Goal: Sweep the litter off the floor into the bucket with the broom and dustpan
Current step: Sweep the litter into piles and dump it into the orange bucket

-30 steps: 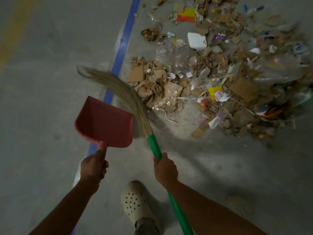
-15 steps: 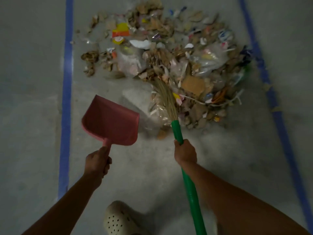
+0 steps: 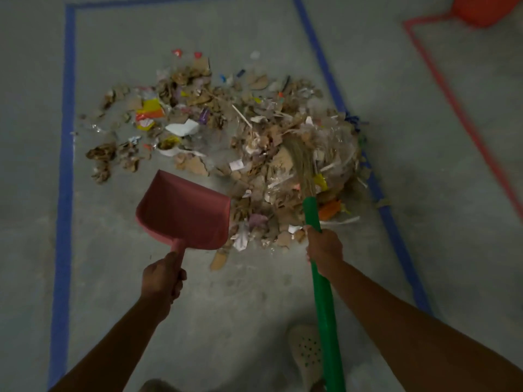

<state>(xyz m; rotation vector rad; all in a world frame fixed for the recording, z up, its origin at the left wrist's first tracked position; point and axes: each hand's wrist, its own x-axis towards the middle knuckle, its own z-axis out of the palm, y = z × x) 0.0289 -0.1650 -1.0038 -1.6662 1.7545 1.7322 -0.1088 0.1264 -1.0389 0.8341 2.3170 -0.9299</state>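
At 9 o'clock, a flat matte band of blue tape on a grey concrete floor, mottled and scuffed. Climbs from 7 to 11 and turns a square corner there toward 12.

At 7 o'clock, the left hand on a bare forearm, clenched round the narrow stem of the dustpan, thumb along the top. Dull pink-red plastic, smooth, scoop-shaped, with raised side walls and a straight front lip. Held tilted just off centre toward 9, mouth pointing to 11, right edge just beside the near rim of the litter. Cannot tell whether the lip touches the floor.

From 10 through 12 to 2, the litter: a loose, ragged heap of torn brown cardboard, crumpled paper, crinkled clear film, white scraps, a yellow-and-orange wrapper and thin sticks. Lies on the concrete inside the blue outline, thickest toward 2.

At 1 to 5, the broom: soft straw-coloured bristles buried in the heap, then a glossy round green handle slanting down to 5. At 4, the right hand, fingers wrapped tight round that handle just under the bristle end.

At 5 o'clock, a pale perforated clog, partly behind the handle.

From 12 to 4, a second blue band. Beyond it, toward 2, a thin red tape line. In the corner at 1, an orange plastic object, cropped, shape unclear.
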